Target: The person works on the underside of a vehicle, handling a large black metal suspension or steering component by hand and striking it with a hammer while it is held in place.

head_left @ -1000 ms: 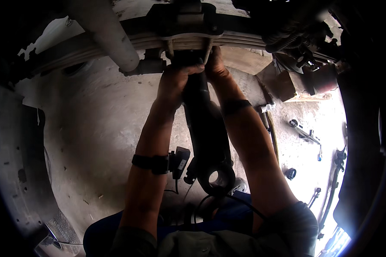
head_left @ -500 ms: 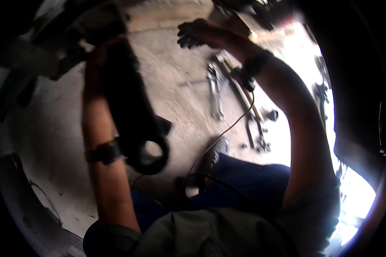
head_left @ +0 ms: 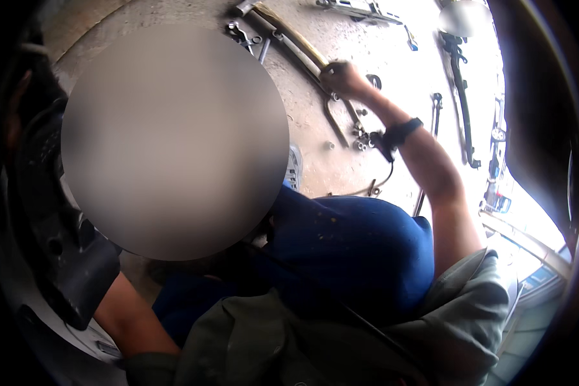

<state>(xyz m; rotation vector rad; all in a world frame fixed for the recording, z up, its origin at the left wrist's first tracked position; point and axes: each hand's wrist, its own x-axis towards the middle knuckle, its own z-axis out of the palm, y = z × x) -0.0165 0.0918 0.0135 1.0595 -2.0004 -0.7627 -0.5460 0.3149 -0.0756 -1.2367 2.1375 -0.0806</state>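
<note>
Kneeling on a rough concrete floor [head_left: 315, 128], I have my blue trousers [head_left: 360, 257] and the olive shirt hem [head_left: 289, 341] nearest the camera. At lower left my left forearm [head_left: 132, 318] runs up under a heavy black metal part [head_left: 58, 225], dull and grimy, with a rounded, cast look. The left hand itself is hidden behind that part and a blurred patch, so I cannot tell whether it grips or rests.

My right arm reaches outward across the floor, a black band [head_left: 402, 132] on the wrist. The right hand [head_left: 342, 78] is closed round a long bar [head_left: 296, 38], a pale, worn, slightly curved shaft that lies diagonally on the concrete and runs up to the far left.

Just beside the hand lie small bolts or nuts [head_left: 361, 136] in a loose cluster and a thin bent rod [head_left: 333, 119]. A spanner [head_left: 436, 112] lies just beyond the wrist. Farther right, a long dark linkage [head_left: 462, 96] stretches along the floor. At the far edge more tools [head_left: 357, 9] lie in glare, too washed out to describe. A dark curved body [head_left: 540, 116] closes the right side.
</note>
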